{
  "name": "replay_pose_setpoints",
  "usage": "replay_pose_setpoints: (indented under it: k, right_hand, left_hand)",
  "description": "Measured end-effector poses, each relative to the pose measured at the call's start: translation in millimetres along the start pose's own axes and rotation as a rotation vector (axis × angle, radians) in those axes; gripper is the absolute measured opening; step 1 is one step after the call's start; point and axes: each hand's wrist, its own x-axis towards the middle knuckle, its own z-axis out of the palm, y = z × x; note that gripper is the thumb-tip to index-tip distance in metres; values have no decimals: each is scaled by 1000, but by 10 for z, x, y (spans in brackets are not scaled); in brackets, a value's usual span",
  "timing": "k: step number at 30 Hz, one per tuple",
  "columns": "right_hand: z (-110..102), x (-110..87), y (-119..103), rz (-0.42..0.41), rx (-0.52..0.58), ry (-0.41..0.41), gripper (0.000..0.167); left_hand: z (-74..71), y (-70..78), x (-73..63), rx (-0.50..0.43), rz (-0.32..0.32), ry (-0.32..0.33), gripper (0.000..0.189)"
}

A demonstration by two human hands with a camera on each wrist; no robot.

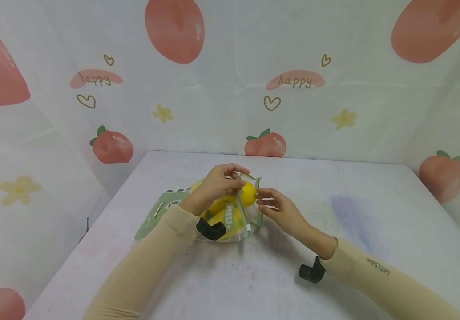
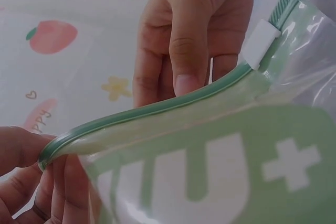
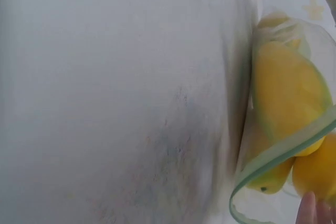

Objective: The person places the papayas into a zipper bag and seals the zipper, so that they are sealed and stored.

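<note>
A clear slider zip bag (image 1: 230, 220) with green print lies on the table, holding several yellow fruits that look like mangoes (image 3: 286, 93). My left hand (image 1: 215, 184) pinches the edge of its mouth; in the left wrist view the thumb and fingers grip the green zip strip (image 2: 152, 106). A rounder yellow fruit (image 1: 248, 194) sits in the open mouth. My right hand (image 1: 282, 211) is at the mouth with extended, slightly bent fingers, the fingertips at this fruit. In the right wrist view only fingertips (image 3: 308, 211) show against it. The white slider (image 2: 261, 44) is at one end of the strip.
The pale table (image 1: 278, 284) reaches back to a printed cloth (image 1: 222, 98) with peaches and flowers. A bluish stain (image 1: 350, 218) marks the table at the right. Black wrist cameras (image 1: 312, 270) are fixed at both sleeves.
</note>
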Motion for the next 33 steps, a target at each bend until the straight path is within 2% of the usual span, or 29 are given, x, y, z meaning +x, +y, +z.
replay_pose_setpoints:
  k: [7,20,33]
  right_hand:
    - [26,12,-26,-50,9,-21,42]
    - [45,37,-95,-32,-6,-110,45]
    - [35,99,-130,-71,20,-134,42]
  left_hand:
    - [-10,21,2,-2,-9,4,29]
    - [-11,43,-2,-8,-14,19,27]
    - [-9,58,1,-4,-3,26,27]
